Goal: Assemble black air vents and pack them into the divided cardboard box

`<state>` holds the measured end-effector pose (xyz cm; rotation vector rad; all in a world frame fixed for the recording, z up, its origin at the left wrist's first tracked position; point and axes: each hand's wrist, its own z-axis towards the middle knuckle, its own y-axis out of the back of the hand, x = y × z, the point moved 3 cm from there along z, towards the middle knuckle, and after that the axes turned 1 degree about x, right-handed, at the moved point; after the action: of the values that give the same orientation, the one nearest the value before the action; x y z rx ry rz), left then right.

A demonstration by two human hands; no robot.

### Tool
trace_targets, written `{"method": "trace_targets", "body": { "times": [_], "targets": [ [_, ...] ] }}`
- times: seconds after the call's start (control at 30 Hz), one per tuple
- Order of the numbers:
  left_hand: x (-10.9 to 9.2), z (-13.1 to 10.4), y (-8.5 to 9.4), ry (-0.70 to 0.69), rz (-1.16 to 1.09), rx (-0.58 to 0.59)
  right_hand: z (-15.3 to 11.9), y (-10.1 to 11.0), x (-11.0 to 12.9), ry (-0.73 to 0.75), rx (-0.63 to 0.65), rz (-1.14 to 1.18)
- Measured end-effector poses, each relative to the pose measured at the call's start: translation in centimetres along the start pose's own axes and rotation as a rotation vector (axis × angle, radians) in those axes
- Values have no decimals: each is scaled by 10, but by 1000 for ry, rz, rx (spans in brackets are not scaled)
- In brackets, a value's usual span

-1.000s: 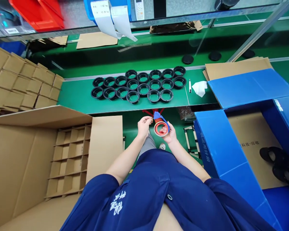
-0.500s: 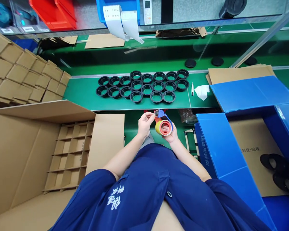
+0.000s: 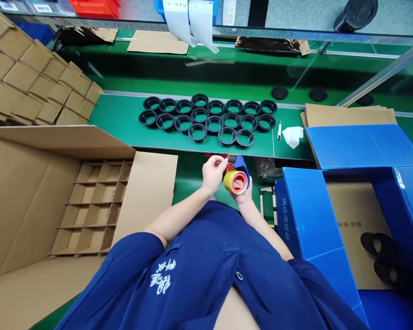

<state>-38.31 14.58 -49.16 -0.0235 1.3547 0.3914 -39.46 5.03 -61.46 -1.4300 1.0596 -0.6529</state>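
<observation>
A tape dispenser (image 3: 234, 179) with a yellow tape roll, a red core and a blue side is held in front of my waist. My right hand (image 3: 241, 192) grips it from below, and some of its fingers show through the roll's core. The fingers of my left hand (image 3: 214, 173) are pinched together at the dispenser's dark roller end. Whether a tape end lies between those fingertips is too small to make out. Beyond both hands, several black rings (image 3: 214, 124) stand in rows on the green bench (image 3: 124, 133).
At left stands an open carton (image 3: 30, 206) with cardboard dividers (image 3: 94, 208), below stacked small boxes (image 3: 37, 78). An open blue box (image 3: 316, 220) at right holds black parts (image 3: 382, 247). A white-handled cutter (image 3: 279, 130) lies beside crumpled white paper (image 3: 293, 136). A shelf edge crosses above.
The view has shifted, showing less of the upper shelf. Both hands keep the tape dispenser at the waist; the left fingers stay at its roller end.
</observation>
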Motion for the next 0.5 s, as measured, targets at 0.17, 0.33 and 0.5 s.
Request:
{"method": "trace_targets", "body": {
  "times": [0.17, 0.33, 0.5],
  "targets": [
    [-14, -29, 4, -522, 377, 29, -3, -10, -1, 30, 12, 1],
    [-18, -35, 5, -768, 460, 152, -3, -9, -3, 25, -22, 28],
    [-25, -39, -1, -584, 330, 176, -1, -8, 8, 26, -39, -13]
  ]
}}
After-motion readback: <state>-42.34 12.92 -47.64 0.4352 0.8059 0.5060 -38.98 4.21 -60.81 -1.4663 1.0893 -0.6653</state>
